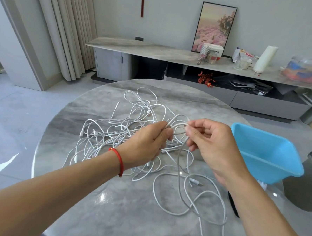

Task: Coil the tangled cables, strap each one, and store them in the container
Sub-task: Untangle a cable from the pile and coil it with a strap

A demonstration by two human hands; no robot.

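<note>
A tangle of several white cables (117,132) is spread over the round grey marble table (127,216). My left hand (146,144), with a red string bracelet at the wrist, pinches a small coil of white cable (178,125) held above the pile. My right hand (212,143) grips the same coil from the right side. The loose tail of this cable (199,210) trails down in big loops toward the table's near edge. A blue plastic container (264,153) stands at the table's right edge, to the right of my right hand.
A black strap (233,204) lies on the table by my right forearm. A dark waste bin (304,183) stands on the floor to the right. A long low cabinet (173,53) with clutter runs along the far wall.
</note>
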